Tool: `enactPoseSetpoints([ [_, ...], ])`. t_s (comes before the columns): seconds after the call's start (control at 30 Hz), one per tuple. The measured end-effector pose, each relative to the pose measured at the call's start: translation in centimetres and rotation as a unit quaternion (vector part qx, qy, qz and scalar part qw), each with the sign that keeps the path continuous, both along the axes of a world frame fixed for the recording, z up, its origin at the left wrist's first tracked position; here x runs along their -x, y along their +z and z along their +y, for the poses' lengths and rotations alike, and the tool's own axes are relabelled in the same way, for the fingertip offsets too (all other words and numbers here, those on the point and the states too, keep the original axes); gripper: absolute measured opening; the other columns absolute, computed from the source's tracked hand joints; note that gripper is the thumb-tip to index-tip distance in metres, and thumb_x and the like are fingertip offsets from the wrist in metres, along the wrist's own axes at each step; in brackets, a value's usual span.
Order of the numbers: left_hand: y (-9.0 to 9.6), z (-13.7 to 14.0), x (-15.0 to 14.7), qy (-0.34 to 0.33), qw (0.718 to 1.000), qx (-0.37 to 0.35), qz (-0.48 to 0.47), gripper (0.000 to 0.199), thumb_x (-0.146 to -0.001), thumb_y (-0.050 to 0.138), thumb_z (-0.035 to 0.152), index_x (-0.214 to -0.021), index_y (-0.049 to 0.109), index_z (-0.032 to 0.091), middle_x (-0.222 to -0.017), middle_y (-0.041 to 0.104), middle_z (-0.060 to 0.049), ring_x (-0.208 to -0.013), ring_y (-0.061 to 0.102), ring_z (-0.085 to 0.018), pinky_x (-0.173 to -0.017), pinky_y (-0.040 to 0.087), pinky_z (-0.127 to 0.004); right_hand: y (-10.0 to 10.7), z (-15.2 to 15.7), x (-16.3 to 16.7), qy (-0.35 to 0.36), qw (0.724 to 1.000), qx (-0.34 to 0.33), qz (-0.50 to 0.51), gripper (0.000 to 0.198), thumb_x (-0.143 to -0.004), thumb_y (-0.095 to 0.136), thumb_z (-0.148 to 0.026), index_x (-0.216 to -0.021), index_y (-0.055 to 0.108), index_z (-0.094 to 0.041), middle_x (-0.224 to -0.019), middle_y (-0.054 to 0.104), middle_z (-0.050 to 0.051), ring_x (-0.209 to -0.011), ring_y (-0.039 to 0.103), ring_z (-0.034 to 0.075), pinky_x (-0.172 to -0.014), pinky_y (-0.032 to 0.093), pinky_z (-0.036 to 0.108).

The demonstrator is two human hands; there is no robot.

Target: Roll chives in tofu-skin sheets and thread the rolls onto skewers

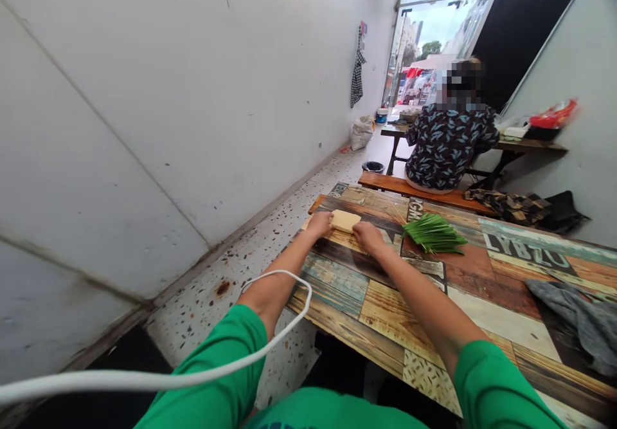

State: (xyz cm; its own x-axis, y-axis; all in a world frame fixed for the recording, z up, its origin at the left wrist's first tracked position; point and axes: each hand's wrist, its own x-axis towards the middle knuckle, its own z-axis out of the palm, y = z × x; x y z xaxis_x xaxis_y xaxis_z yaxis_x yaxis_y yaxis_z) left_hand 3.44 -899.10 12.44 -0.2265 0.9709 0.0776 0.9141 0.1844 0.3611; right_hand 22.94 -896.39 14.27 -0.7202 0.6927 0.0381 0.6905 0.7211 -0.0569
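left grip [321,224]: holding pale slab [346,220], left end | right grip [369,237]: holding right end

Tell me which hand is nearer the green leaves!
Right. The right hand holds the pale slab on the side towards the green leaves; the left hand holds its farther end.

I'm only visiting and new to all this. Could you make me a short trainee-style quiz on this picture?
1. What do the left hand and right hand both touch? (a) a black bin (b) a pale yellow piece (c) a white cable
2. True or false: the grey cloth lies to the right of the green bunch.
3. Fill in: the sleeves on the working arms are ____.

Key: 1. b; 2. true; 3. green
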Motion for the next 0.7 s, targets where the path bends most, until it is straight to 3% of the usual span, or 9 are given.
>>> enactPoseSetpoints([
  [0.2, -0.5, -0.3, 0.0, 0.016, 0.999, -0.021, -0.023, 0.029, -0.083, 0.064, 0.021, -0.11, 0.074, 0.018, -0.113, 0.072, -0.01, -0.105, 0.065, -0.021, -0.093, 0.047, -0.026, -0.4, 0.5, 1.0, 0.001, 1.0, -0.007, -0.009, 0.032, -0.096, 0.041, -0.021, -0.107, 0.07, -0.012, -0.117, 0.065, 0.017, -0.112, 0.056, 0.023, -0.089, 0.043, 0.027],
  [0.37, -1.2, -0.3, 0.2, 0.012, 0.998, -0.037, -0.047, 0.03, -0.084, 0.063, 0.021, -0.111, 0.074, 0.017, -0.113, 0.073, -0.01, -0.106, 0.066, -0.021, -0.093, 0.048, -0.027, 0.2, 1.4, 1.8, -0.011, 1.0, 0.017, -0.016, 0.035, -0.096, 0.042, -0.026, -0.106, 0.073, -0.014, -0.117, 0.067, 0.014, -0.109, 0.059, 0.02, -0.088, 0.042, 0.023],
  [0.7, -1.1, -0.3, 0.3, 0.019, 0.996, -0.054, -0.07, 0.024, -0.087, 0.06, 0.024, -0.104, 0.077, 0.023, -0.109, 0.075, -0.006, -0.104, 0.067, -0.019, -0.092, 0.049, -0.026, 1.2, 2.7, 3.3, -0.062, 0.997, 0.043, -0.01, 0.03, -0.084, 0.052, -0.018, -0.099, 0.077, -0.009, -0.105, 0.072, 0.02, -0.095, 0.066, 0.022, -0.079, 0.044, 0.025],
])
